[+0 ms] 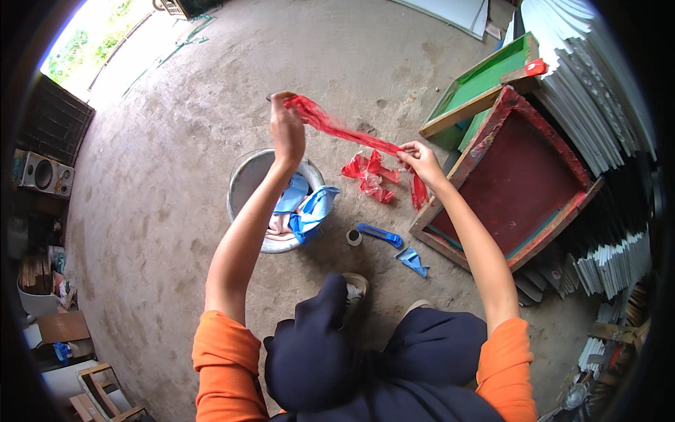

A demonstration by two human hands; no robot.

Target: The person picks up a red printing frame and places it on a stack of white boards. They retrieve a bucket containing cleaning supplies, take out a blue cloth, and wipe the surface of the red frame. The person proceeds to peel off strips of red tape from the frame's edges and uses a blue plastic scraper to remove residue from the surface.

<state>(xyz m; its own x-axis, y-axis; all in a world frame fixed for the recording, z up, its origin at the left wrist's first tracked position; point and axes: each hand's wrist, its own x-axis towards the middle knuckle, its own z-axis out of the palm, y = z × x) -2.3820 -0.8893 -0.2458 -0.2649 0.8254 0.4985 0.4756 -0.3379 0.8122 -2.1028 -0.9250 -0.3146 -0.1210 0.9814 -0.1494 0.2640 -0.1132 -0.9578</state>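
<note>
A long strip of thin red plastic-like film (346, 133) stretches between my two raised hands. My left hand (287, 133) grips its far left end, fingers closed and slightly blurred. At the other end my right hand (420, 162) pinches the strip, and a loose tail hangs below the fingers. Under my left forearm stands a round bucket (238, 204) holding blue and pale cloth-like pieces (313, 213). Crumpled red scraps (370, 176) lie on the floor below the strip. Closer to me are a blue utility knife (380, 234), a small white round container (354, 238) and a blue scrap (413, 261).
A wooden frame with a dark red panel (513, 172) leans at the right, a green framed screen (485, 77) behind it. Stacks of white sheets (587, 91) line that side. A speaker box (46, 174) and cardboard (63, 327) are at the left. My knees are close below.
</note>
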